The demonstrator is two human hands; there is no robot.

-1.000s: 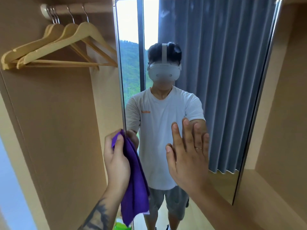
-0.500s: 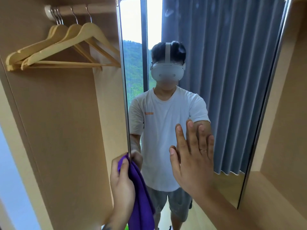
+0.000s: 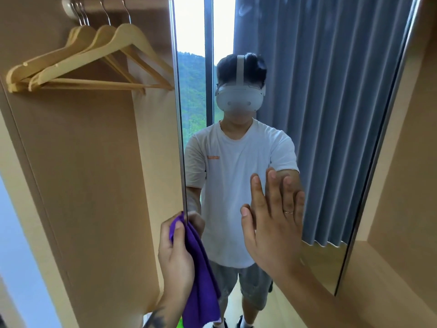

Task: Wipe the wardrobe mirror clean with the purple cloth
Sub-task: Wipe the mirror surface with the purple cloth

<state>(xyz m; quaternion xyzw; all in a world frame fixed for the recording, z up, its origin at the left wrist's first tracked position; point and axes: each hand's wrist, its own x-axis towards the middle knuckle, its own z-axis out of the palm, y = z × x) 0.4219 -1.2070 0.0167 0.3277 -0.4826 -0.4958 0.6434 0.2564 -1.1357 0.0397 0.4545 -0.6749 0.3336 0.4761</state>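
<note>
**Cloth at the mirror's left edge**

Head view: the left hand grips the purple cloth against the mirror at its left edge, low down. The right hand, fingers straight, seems to press flat on the glass. Wooden hangers hang left.

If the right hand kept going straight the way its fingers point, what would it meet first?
The right hand points up along the mirror, flat against or near the glass. Its way up looks free of things; only more glass lies ahead, though depth is unclear.
</note>
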